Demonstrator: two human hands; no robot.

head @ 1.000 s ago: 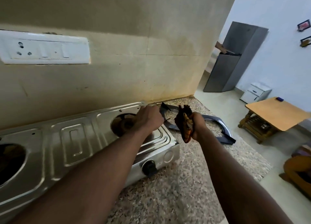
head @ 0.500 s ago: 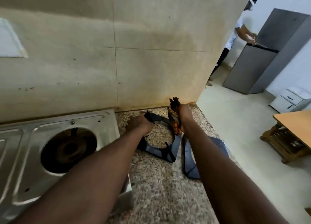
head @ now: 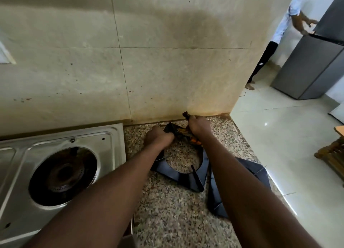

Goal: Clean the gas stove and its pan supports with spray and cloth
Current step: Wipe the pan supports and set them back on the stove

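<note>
Orange-brown cloth [head: 186, 115] is bunched inside the right hand [head: 200, 127], whose fingers are curled tight round it. One tuft sticks out past the knuckles toward the wall, and an orange fold shows beneath the wrist. Just left of those fingers, the left hand [head: 158, 138] curls its fingers over the far corner of a dark pan support [head: 186, 179] and grips it. The two hands sit close, with a raised prong between them. Both have their backs up and wrists bent down, and the forearms reach straight out from the bottom of the view.

The pan support lies flat on the speckled granite counter [head: 176, 219], its ring on the near side of the fingers. A second pan support [head: 258, 175] lies beside it, partly under the right forearm. Well left of the fingers sits the steel gas stove [head: 65, 145], its burner [head: 63, 175] showing in a round well. Beyond the fingers rises a stained tile wall [head: 167, 70] — far to the right, another person [head: 290, 24] stands at a grey fridge [head: 312, 67].
</note>
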